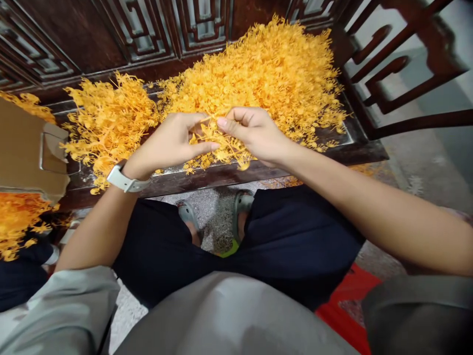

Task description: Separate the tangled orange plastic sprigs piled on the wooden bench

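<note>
Both hands meet over the front of a dark wooden bench, at a yellow artificial flower sprig point(212, 132) with thin curled petals. My left hand point(168, 138), with a white watch on its wrist, curls around the sprig from the left, thumb and index finger apart at its sides. From the right, my right hand point(258, 132) pinches the sprig between thumb and bent fingers. A large heap of similar yellow flower pieces point(266, 69) lies right behind the hands. The smaller heap point(111, 118) sits left of them. The left hand's lower fingers are partly hidden.
The dark wooden bench point(177, 182) has a carved back and an armrest point(410, 123) at right. A cardboard box point(29, 143) stands at far left, above orange-yellow pieces point(22, 217). Part of another person's leg shows at lower left. Red material point(347, 305) lies on the floor.
</note>
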Available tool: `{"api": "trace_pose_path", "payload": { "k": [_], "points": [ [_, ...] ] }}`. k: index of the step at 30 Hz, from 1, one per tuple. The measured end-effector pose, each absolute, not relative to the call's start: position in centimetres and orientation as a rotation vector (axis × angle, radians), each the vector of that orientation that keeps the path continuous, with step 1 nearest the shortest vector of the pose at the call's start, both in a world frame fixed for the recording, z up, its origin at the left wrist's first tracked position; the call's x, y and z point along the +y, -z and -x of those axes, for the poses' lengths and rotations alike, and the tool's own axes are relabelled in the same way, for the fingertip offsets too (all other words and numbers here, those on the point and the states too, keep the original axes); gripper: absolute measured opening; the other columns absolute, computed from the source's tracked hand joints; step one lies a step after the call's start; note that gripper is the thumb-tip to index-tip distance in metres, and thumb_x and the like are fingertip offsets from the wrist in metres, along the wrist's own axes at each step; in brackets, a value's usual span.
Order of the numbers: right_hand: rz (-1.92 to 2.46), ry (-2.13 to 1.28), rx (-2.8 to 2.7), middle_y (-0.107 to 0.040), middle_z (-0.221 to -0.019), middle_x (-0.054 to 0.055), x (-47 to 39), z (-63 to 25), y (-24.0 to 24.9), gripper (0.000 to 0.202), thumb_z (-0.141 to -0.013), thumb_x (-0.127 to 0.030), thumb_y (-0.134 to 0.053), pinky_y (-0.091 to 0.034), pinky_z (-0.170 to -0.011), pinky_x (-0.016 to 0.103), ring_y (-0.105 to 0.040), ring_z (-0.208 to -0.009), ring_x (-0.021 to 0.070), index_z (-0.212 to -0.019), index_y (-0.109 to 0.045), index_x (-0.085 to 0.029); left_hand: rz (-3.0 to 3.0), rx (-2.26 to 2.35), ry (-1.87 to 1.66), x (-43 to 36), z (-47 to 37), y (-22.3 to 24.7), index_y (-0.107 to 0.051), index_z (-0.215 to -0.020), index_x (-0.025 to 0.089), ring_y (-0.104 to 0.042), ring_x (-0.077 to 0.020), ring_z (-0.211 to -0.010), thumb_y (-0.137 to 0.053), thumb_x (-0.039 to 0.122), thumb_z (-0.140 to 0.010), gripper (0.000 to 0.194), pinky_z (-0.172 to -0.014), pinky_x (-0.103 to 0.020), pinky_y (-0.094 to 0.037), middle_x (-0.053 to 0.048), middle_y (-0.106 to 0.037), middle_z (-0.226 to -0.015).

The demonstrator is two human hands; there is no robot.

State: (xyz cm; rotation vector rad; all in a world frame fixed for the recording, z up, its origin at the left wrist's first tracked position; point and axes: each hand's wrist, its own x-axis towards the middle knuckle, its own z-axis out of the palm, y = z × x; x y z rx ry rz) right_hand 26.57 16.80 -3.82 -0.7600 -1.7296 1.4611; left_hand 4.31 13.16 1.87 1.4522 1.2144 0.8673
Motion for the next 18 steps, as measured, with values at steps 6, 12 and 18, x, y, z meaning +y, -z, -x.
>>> {"api": "trace_pose_path", "payload": {
  "k": [6,12,18],
  "points": [
    [0.820,-1.384,-1.663,-0.053,-0.076,0.000,17.3,-27.1,3.8,0.059,-0.098,-0.078,-0.067,-0.047,-0.069,0.029,-0.049,-0.072,0.0136,-0.082,-0.056,-0.021,-1.421,1.169,-0.812,13.2,-4.3,-1.9,-0.053,-0.069,0.023,-0.032,-0.0113,-0.051,-0.096,0.033,-0.083,0.046,-0.047,-0.027,-0.024,0.004,-0.037,-0.059],
    [0.918,-1.314,-1.691,-0.041,-0.066,-0.003,17.7,-27.6,3.5,0.061,-0.101,-0.075,-0.063,-0.040,-0.057,0.026,-0.039,-0.062,0.0096,-0.077,-0.053,-0.021,-1.614,1.100,-0.972,13.6,-4.6,-1.7,-0.065,-0.080,0.023,-0.026,-0.0117,-0.056,-0.089,0.048,-0.091,0.036,-0.045,-0.024,-0.023,0.001,-0.038,-0.060],
    [0.831,-1.348,-1.892,-0.023,-0.061,-0.005,16.5,-28.2,2.1,0.075,-0.097,-0.085,-0.059,-0.026,-0.048,0.023,-0.025,-0.057,0.0076,-0.065,-0.032,-0.023,-1.714,1.173,-1.261,14.2,-4.0,-0.6,-0.078,-0.101,0.025,-0.042,-0.0115,-0.065,-0.092,0.047,-0.090,0.028,-0.056,-0.028,-0.031,-0.003,-0.064,-0.088]
  ]
}}
